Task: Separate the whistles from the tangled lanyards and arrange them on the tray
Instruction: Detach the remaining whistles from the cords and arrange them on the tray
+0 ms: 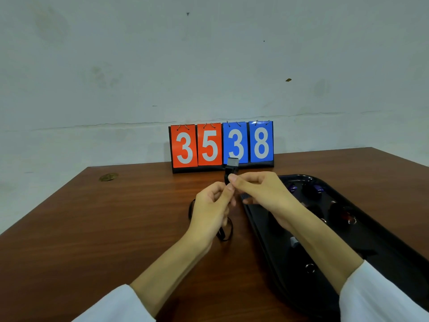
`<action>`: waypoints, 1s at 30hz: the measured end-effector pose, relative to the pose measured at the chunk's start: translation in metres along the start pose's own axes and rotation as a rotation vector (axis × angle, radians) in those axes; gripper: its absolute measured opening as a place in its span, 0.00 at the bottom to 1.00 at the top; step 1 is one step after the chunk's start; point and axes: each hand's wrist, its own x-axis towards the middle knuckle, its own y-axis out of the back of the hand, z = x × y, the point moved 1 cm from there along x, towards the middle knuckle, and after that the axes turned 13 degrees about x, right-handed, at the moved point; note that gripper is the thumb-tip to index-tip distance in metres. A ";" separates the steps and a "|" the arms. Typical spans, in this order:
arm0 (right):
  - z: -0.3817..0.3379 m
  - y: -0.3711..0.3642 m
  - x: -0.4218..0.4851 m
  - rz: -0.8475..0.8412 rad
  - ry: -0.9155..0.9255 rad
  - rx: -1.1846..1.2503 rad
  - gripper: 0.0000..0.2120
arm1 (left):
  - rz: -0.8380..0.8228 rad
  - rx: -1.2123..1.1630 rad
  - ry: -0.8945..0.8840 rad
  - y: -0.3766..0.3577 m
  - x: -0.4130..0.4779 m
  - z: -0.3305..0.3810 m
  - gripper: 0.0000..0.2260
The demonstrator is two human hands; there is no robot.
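Step in hand: detaching one whistle. The left hand (211, 205) pinches the black lanyard (231, 228), whose loop hangs down to the table (116, 217). The black whistle (232, 167) stands between both hands, its base pinched by the right hand (262, 194). The next move probably calls for working the clip free. The scoreboard (221, 146) stands behind. At right, the tray (299, 176) holds sorted whistles (318, 189), and no obstruction is seen.

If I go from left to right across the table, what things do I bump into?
Small gold disc set in the tabletop → left hand → black whistle, pinched by both hands' fingertips → right hand → black tray. The scoreboard behind spans the middle, so I leave it out.
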 end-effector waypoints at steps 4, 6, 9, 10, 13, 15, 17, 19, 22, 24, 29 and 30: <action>-0.001 0.001 -0.001 -0.013 -0.015 0.134 0.11 | -0.049 -0.006 -0.001 0.002 0.001 -0.001 0.13; -0.003 0.003 0.000 0.005 -0.056 0.348 0.13 | -0.118 -0.025 0.016 0.002 0.001 -0.002 0.14; -0.006 0.010 0.003 0.097 -0.086 0.459 0.13 | -0.209 -0.014 0.040 0.008 0.004 -0.003 0.13; -0.006 0.012 0.004 0.114 -0.077 0.390 0.13 | -0.234 0.002 0.046 0.010 0.006 -0.003 0.12; -0.006 0.018 0.007 0.143 0.002 0.085 0.11 | -0.286 0.091 0.108 0.017 0.010 -0.007 0.11; -0.005 0.022 0.008 0.140 0.066 -0.115 0.10 | -0.267 0.255 0.107 0.019 0.012 -0.010 0.09; -0.002 0.023 0.007 0.107 0.089 -0.337 0.09 | -0.221 0.478 0.033 0.021 0.014 -0.011 0.05; 0.001 0.021 0.006 0.065 0.079 -0.529 0.09 | -0.176 0.660 -0.062 0.026 0.016 -0.012 0.03; 0.005 0.017 0.003 -0.050 0.065 -0.700 0.10 | -0.076 0.805 -0.293 0.032 0.015 -0.010 0.08; 0.007 0.016 0.002 -0.131 0.064 -0.737 0.09 | -0.007 0.799 -0.411 0.034 0.014 -0.008 0.09; 0.006 0.013 -0.003 -0.432 0.024 -0.617 0.05 | 0.047 0.762 -0.445 0.036 0.015 -0.008 0.10; 0.005 0.011 -0.004 -0.468 0.023 -0.574 0.06 | 0.040 0.698 -0.404 0.038 0.016 -0.007 0.10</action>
